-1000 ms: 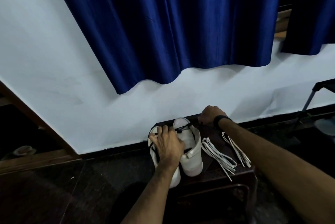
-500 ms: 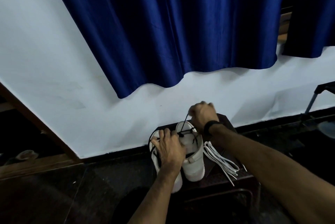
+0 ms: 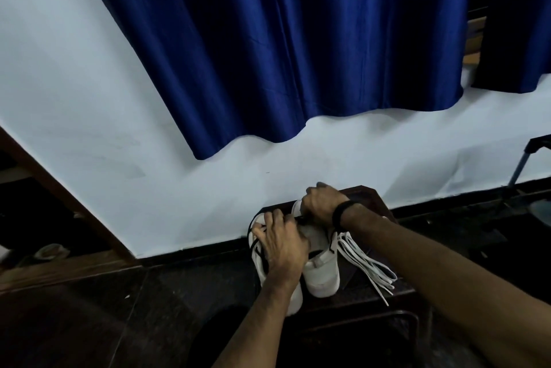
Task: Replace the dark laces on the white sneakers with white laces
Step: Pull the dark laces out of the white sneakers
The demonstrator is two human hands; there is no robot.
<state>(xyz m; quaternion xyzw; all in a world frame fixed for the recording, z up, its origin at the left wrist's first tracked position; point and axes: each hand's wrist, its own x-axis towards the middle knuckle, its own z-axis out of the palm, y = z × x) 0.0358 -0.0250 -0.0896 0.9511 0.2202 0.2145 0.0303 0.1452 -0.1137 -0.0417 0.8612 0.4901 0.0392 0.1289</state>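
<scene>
Head view: two white sneakers (image 3: 320,272) fill the small dark wooden desk's (image 3: 372,197) left edge, white flat laces (image 3: 366,263) beside. Left hand (image 3: 281,244) grips dark laces (image 3: 258,244); right hand's (image 3: 322,203) grip curls, contents unclear. White wall (image 3: 89,129), blue curtain (image 3: 298,54) behind.

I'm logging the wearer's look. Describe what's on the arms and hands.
Both forearms are bare, with no sleeves in view. The right hand has a plain black band round its wrist. The left hand wears nothing visible: no glove, ring or band.
</scene>
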